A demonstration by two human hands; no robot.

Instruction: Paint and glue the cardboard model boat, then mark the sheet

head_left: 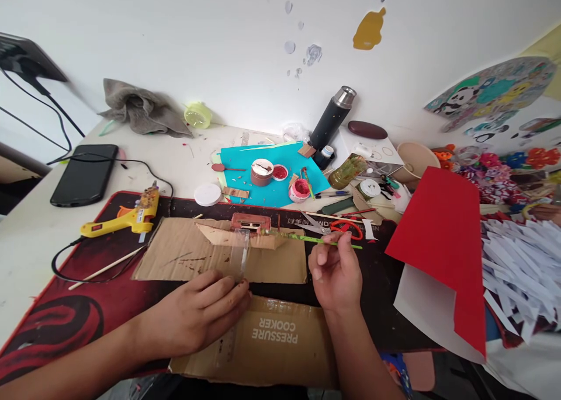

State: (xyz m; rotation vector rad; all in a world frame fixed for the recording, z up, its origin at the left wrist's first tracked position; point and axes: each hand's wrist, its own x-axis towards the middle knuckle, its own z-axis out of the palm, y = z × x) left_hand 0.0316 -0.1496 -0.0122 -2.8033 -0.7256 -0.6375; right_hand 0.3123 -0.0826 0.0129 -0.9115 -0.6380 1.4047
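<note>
Hands: two. Held brush: one. Ruler: one. Boat: one. Large cardboard sheets: two. Glue gun: one. Phone: one. Thermos: one. Scissors: one pair. Blue sheet: one. Red sheet: one. Grey cloth: one. Brown case: one. White strips: many, uncountable.

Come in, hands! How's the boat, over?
Left hand on clear strip. Right hand gripping green brush, tip at cardboard boat. Cabin reddish, hull mostly brown. Scissors close by.

Green paintbrush and clear ruler overlap a partly reddish cardboard boat.
</note>
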